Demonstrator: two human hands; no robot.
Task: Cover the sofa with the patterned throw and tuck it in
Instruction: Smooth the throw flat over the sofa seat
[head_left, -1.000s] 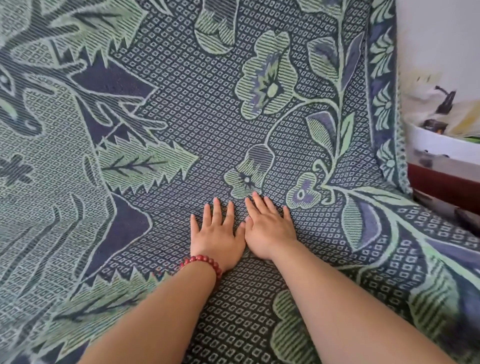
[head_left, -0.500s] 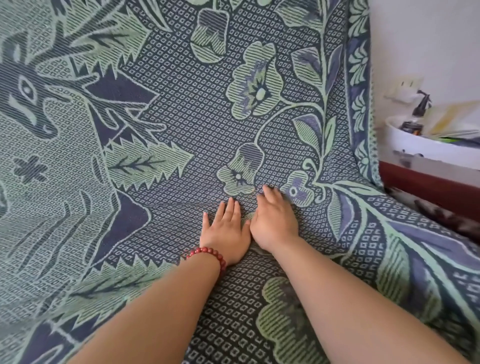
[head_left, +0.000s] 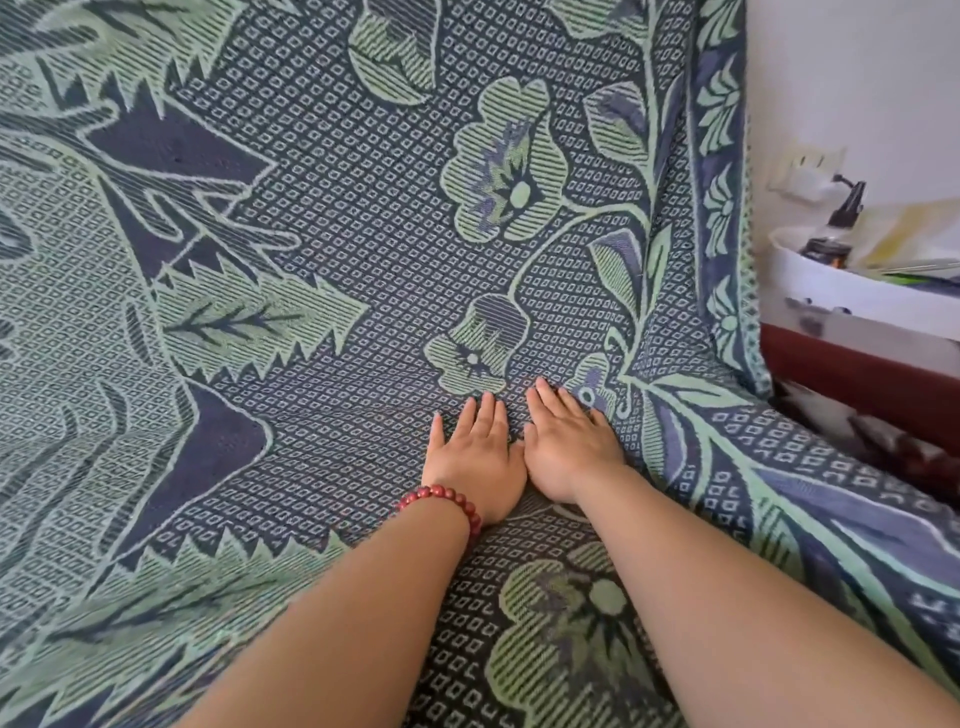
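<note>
Both your hands had crept forward since a second earlier, until the fingertips reached the small woven flower (head_left: 475, 343) at the fold. Your left hand (head_left: 475, 457), with the red bead bracelet (head_left: 441, 498), and your right hand (head_left: 569, 447) lay flat side by side, thumbs touching, fingers straight and nearly together, gripping nothing. You pressed that way, I judge, to drive the patterned throw (head_left: 337, 208) into the crease between seat and back. It already lay spread over the sofa, hiding it, its bordered edge (head_left: 724, 208) hanging at the right.
</note>
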